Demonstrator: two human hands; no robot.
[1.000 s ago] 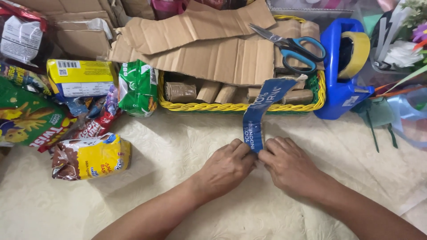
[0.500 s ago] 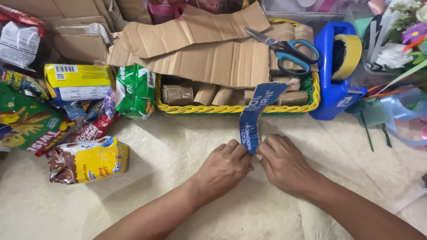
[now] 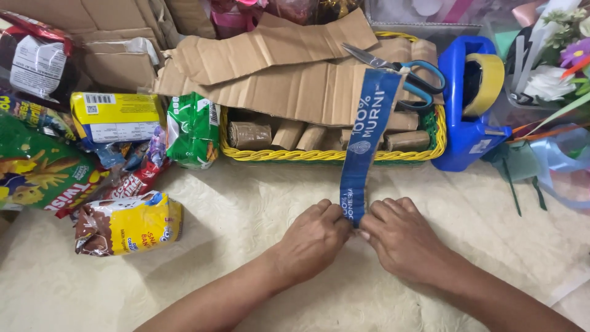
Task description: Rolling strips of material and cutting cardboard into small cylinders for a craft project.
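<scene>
A long blue plastic strip (image 3: 365,135) with white print stands upright from the cream cloth, its top end in front of the yellow basket (image 3: 283,155). My left hand (image 3: 313,240) and my right hand (image 3: 402,237) both pinch the strip's lower end, side by side and knuckles up. The fingertips meet at the strip, just above the cloth.
The basket holds cardboard rolls under sheets of corrugated cardboard (image 3: 276,67), with blue-handled scissors (image 3: 405,71) on top. A blue tape dispenser (image 3: 470,104) stands to its right, beside artificial flowers (image 3: 553,67). Several snack packets (image 3: 126,224) lie at the left.
The blue strip, bent over at its top before, now stands straighter and taller. Both hands have stayed at its lower end.
</scene>
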